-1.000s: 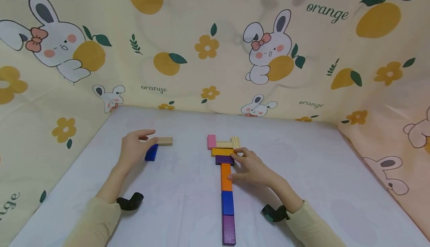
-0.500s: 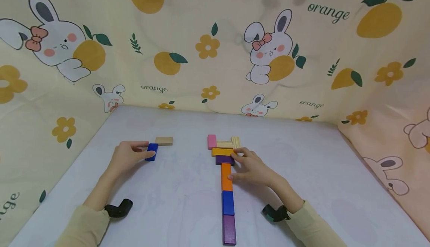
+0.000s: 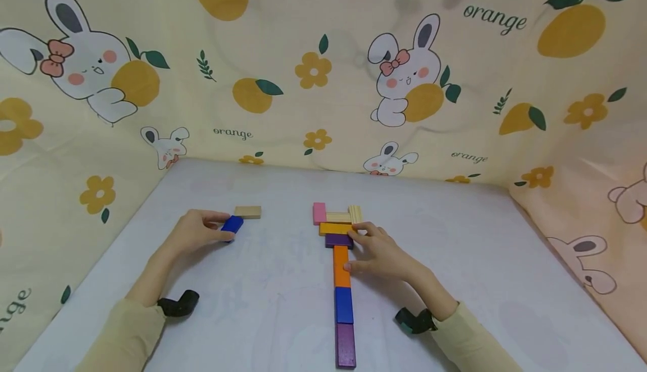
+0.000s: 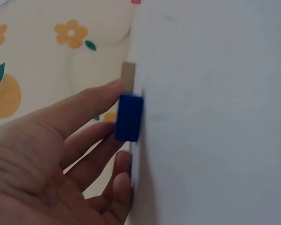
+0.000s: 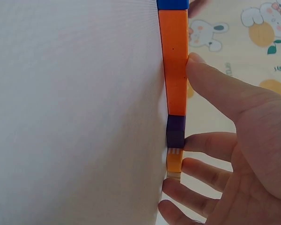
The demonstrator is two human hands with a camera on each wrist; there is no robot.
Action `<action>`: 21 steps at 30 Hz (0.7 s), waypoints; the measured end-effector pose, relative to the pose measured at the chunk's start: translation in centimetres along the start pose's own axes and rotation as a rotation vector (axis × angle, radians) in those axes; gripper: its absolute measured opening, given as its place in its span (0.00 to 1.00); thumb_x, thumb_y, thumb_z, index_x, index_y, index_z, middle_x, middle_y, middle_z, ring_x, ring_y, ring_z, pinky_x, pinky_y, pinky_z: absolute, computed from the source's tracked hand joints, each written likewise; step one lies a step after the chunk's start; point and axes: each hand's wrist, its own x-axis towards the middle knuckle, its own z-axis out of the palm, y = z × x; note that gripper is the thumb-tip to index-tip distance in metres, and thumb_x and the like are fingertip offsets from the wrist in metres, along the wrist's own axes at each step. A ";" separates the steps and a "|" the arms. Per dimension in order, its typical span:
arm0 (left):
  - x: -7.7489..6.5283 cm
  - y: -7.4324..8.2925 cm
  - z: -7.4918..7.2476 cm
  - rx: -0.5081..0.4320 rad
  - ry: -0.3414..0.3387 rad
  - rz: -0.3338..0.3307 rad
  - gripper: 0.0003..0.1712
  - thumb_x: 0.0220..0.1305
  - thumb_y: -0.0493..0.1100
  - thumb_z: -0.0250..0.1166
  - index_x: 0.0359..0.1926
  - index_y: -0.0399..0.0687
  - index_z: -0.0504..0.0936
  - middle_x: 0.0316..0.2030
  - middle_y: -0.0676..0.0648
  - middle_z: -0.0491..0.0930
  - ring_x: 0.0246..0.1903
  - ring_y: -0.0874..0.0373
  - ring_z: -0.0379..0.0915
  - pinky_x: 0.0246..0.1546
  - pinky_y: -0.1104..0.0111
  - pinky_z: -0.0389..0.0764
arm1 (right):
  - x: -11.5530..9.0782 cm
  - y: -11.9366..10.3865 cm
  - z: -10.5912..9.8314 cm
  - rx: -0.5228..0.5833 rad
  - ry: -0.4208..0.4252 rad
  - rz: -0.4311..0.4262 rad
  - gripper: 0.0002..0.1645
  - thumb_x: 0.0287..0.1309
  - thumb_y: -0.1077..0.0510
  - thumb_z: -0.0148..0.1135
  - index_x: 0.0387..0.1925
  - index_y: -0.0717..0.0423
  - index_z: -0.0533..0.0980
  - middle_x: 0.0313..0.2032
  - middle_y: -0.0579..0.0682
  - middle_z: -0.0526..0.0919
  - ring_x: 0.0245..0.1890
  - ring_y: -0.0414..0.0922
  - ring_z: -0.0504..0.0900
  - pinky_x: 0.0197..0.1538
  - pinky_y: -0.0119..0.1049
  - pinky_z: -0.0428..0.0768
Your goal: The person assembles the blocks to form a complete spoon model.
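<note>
A blue block (image 3: 232,226) lies at an angle near the wooden block (image 3: 247,212), and my left hand (image 3: 194,230) pinches it between thumb and fingers. In the left wrist view the blue block (image 4: 129,117) shows its flat end beside the fingertips. Over at the row of blocks, my right hand (image 3: 381,254) rests with fingers spread. Its thumb touches the side of the orange block (image 3: 341,266); the index finger reaches the purple block (image 3: 337,241) and yellow block (image 3: 335,228). In the right wrist view the other fingers of the right hand (image 5: 253,145) are relaxed.
Farther back in the row are a pink block (image 3: 319,213) and pale wooden blocks (image 3: 337,217). Toward the front, the line continues with another blue block (image 3: 343,304) and a long purple block (image 3: 346,345). A patterned cloth (image 3: 273,51) stands around the white table (image 3: 283,316).
My left hand has moved from the wooden block back to the blue block and gripped it. The blue block has turned clockwise. My right hand stays in place.
</note>
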 end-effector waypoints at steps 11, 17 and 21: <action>0.5 -0.3 -1.0 0.009 -0.096 0.047 0.38 0.50 0.54 0.78 0.59 0.42 0.80 0.56 0.39 0.78 0.53 0.41 0.73 0.53 0.47 0.73 | -0.3 0.0 -0.2 0.008 0.007 0.005 0.53 0.50 0.33 0.70 0.70 0.58 0.66 0.69 0.56 0.61 0.65 0.59 0.60 0.63 0.60 0.64; 0.6 -0.7 -1.2 -0.011 -0.121 0.070 0.36 0.51 0.51 0.78 0.59 0.41 0.79 0.54 0.40 0.78 0.52 0.43 0.74 0.53 0.49 0.73 | -0.1 0.1 -0.1 0.004 -0.001 0.016 0.53 0.50 0.32 0.70 0.70 0.56 0.66 0.70 0.54 0.61 0.66 0.58 0.60 0.64 0.59 0.64; 0.7 -0.8 -1.4 -0.019 -0.137 0.088 0.35 0.52 0.49 0.78 0.58 0.39 0.79 0.47 0.43 0.80 0.46 0.48 0.74 0.50 0.55 0.75 | -0.1 0.0 -0.1 0.006 -0.006 0.026 0.53 0.50 0.32 0.70 0.70 0.56 0.66 0.70 0.54 0.61 0.66 0.58 0.60 0.64 0.59 0.64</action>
